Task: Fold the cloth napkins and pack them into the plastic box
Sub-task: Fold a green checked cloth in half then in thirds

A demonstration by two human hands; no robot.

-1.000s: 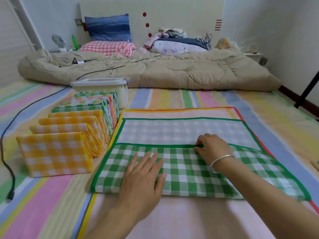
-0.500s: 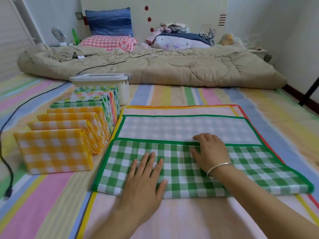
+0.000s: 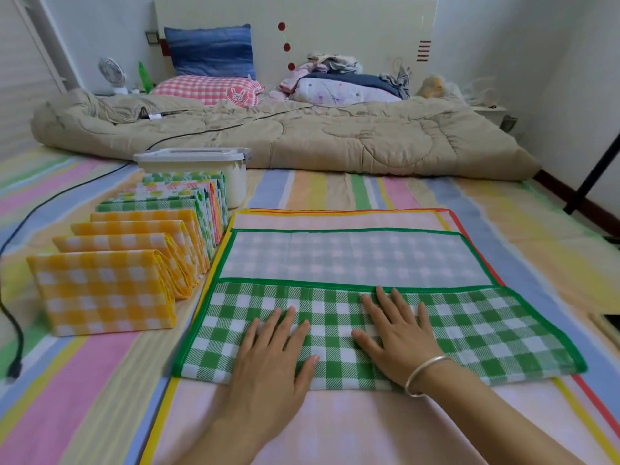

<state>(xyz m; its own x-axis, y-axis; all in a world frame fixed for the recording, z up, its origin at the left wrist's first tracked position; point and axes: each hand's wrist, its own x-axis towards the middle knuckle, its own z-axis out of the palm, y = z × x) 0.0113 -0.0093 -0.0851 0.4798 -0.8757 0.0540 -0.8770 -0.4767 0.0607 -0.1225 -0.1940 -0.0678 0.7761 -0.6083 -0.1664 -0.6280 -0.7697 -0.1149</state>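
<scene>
- I am in the middle of a fold. The green napkin (image 3: pixel 486 330) lies spread on the striped sheet (image 3: pixel 84 380), right in front of me. Its near part is turned up over itself.
- My left hand (image 3: pixel 268 360) lies flat on the folded part, fingers straight and a little apart. It holds nothing; it only presses down.
- My right hand (image 3: pixel 399 333) is flat too, just beside the left one. It grips nothing either.
- The right fingertips (image 3: pixel 380 293) touch the far green edge of the folded part. The left fingertips (image 3: pixel 288 313) stop a bit short of that edge, in the middle of the checks.
- To do this step well, I think I should slide both hands out to the sides and rub the crease flat, so no bumps hide inside.
- I would also check that the green edge runs straight across. At the right end it looks a little slanted, so a small tug there may help.
- More flat napkins (image 3: pixel 335 220) lie under the green one. I must press lightly, so they do not slip along.
- The folded napkins (image 3: pixel 110 290) stand in a row at my left, close beside the green one.
- The plastic box (image 3: pixel 201 169) sits behind that row with its lid on. Nothing looks packed yet, though I cannot see inside it.
</scene>
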